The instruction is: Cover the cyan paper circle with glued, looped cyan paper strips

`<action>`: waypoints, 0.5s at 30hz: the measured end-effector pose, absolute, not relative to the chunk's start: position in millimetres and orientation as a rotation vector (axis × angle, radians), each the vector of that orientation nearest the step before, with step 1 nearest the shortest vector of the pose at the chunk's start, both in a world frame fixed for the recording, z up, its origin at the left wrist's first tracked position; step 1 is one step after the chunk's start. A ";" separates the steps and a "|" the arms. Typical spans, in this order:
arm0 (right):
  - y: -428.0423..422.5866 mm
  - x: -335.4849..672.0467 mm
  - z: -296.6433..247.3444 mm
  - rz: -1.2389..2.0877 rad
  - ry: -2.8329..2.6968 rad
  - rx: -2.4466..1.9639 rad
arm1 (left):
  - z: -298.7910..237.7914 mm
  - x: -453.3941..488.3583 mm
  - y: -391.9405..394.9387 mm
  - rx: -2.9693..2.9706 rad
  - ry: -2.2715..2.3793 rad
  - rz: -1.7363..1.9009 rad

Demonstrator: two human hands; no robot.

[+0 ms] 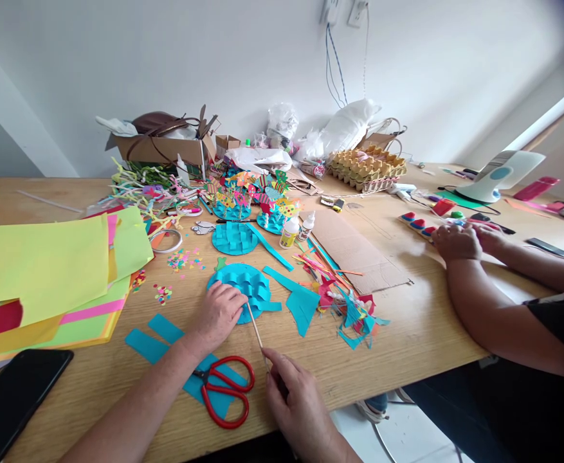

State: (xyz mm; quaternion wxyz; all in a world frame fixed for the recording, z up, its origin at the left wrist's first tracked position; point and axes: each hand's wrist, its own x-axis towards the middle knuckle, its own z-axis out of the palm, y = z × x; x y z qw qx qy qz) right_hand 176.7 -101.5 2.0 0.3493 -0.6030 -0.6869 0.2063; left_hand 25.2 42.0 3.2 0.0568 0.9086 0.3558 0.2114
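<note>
My left hand (220, 314) lies on a round blue paper piece (257, 289) with wavy strips, its fingers curled together at the near edge. What exactly is pinched there is partly hidden. In my right hand (291, 392) is a thin wooden stick (255, 328), whose far tip meets the blue piece beside my left fingertips. Red-handled scissors (228, 392) lie between my forearms on blue paper strips (151, 347). Just beyond the piece is a second blue disc (235, 238) with woven strips. To its right, a blue paper scrap (301, 307) lies flat.
Two glue bottles (290, 233), a cardboard sheet (354, 251) and paper scraps (354, 315) are to the right. Coloured paper (45, 263) and a phone (18, 402) occupy the left. Egg trays (366, 168) stand behind. Another person's hands (460, 241) are at the far right.
</note>
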 end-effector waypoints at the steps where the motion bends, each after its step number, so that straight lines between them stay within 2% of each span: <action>1: -101.6 176.6 2.0 0.537 -1.785 -1.564 | 3.1 25.5 41.9 2.755 1.085 0.644; 15: -94.9 173.6 4.3 0.505 -1.759 -1.572 | 2.5 26.0 41.7 2.739 1.128 0.679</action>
